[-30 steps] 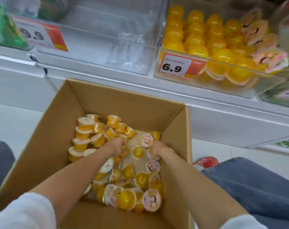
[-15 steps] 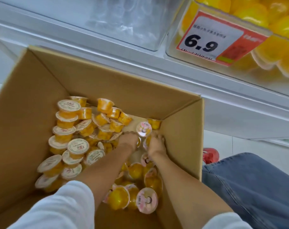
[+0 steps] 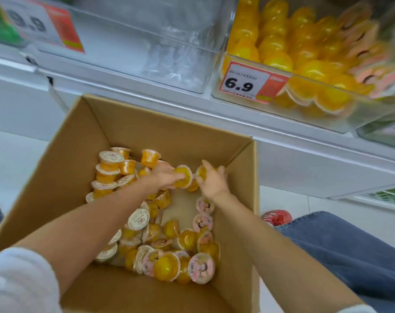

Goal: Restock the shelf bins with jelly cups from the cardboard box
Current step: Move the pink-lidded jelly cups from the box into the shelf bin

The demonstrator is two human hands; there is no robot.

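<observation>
A white shop shelf (image 3: 305, 159) runs across the top of the view, above a pale floor (image 3: 11, 159). Clear plastic bins stand on it. The middle bin (image 3: 124, 53) is see-through with a blurred price tag (image 3: 40, 26) reading 9.9 at its left front corner. The right bin (image 3: 361, 114) is packed with yellow stocked cups (image 3: 275, 44) and carries a 6.9 tag (image 3: 248, 82) on its front edge.

Below the shelf sits an open cardboard box (image 3: 56, 177) on the floor. Loose jelly cups (image 3: 166, 266) lie heaped inside: white-lidded ones (image 3: 110, 157) are stacked along the left wall, and pink-lidded ones (image 3: 201, 267) lie along the right wall and toward the near edge.

Both bare forearms reach into the box, and the hands meet near its far right corner, raised a little above the heap. The left hand (image 3: 163, 176) has its fingers curled round a yellow jelly cup (image 3: 182, 177), rim pointing right. The right hand (image 3: 213, 184) pinches a second cup (image 3: 202, 172) between thumb and fingers – the two cups sit just beside each other.

White sleeves (image 3: 18, 279) show at the bottom edge. To the right of the box are a knee in blue jeans (image 3: 350, 256) and a red shoe (image 3: 276, 217).
</observation>
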